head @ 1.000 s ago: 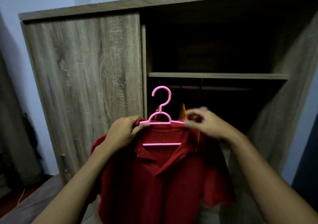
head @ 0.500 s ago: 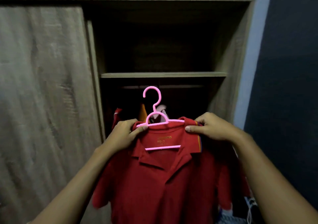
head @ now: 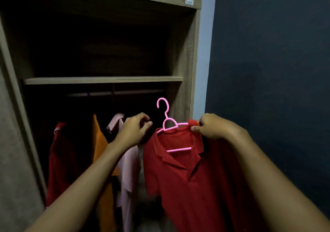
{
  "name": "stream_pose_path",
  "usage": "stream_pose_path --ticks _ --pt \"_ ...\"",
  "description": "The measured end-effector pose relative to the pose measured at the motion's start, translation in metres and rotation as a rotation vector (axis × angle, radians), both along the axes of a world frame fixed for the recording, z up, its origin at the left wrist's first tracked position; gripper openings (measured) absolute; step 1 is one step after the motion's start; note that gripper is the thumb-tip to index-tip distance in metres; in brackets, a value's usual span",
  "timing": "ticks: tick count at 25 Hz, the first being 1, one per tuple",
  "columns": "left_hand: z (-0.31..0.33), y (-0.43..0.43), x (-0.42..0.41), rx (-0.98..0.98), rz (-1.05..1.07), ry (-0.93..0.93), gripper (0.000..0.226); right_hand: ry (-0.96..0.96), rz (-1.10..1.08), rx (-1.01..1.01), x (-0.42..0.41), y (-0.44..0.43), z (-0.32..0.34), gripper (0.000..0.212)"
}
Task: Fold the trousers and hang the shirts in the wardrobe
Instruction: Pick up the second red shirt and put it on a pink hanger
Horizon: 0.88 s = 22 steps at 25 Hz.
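Observation:
A red polo shirt (head: 189, 181) hangs on a pink plastic hanger (head: 167, 121) in front of the open wardrobe (head: 193, 53). My right hand (head: 212, 126) grips the shirt's right shoulder and the hanger's end, holding both up. My left hand (head: 135, 128) has come off the shirt and hovers with loosely curled fingers just left of the hanger, in front of a pale pink shirt (head: 127, 162). The hanger's hook is free, below the rail (head: 114, 93).
On the rail hang a dark red shirt (head: 60, 160), an orange shirt (head: 101, 148) and the pale pink one. A shelf (head: 103, 80) runs above the rail. The sliding door (head: 16, 160) covers the left side. A dark blue wall (head: 267, 71) stands on the right.
My left hand let go of the shirt's left shoulder and moved left toward the hanging clothes. The view swung right, so the shirt and hanger now sit right of centre.

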<state>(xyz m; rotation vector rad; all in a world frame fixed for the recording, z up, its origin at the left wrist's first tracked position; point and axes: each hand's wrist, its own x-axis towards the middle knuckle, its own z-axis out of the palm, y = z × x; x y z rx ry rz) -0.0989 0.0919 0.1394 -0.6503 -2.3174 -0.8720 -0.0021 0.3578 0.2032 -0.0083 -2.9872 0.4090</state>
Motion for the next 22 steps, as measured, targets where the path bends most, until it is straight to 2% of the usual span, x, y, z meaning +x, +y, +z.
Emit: stream_pose_path --ticks 4,9,12,18,22 --pt "0.026 -0.010 -0.014 0.062 0.173 0.209 0.035 0.072 -0.049 -0.107 -0.038 -0.016 -0.020 0.032" --pt "0.040 -0.019 -0.042 -0.014 0.366 0.375 0.051 0.114 0.018 -0.440 -0.113 -0.050 -0.046 0.031" --pt "0.046 -0.019 -0.068 -0.090 0.451 0.417 0.057 0.140 0.057 -0.521 -0.163 -0.071 -0.057 0.026" --pt "0.049 -0.034 -0.118 -0.137 0.622 0.472 0.061 0.184 0.031 -0.590 -0.238 -0.092 -0.064 0.034" --pt "0.045 -0.040 -0.136 -0.151 0.676 0.586 0.060 0.177 0.014 -0.643 -0.277 -0.092 -0.073 0.034"
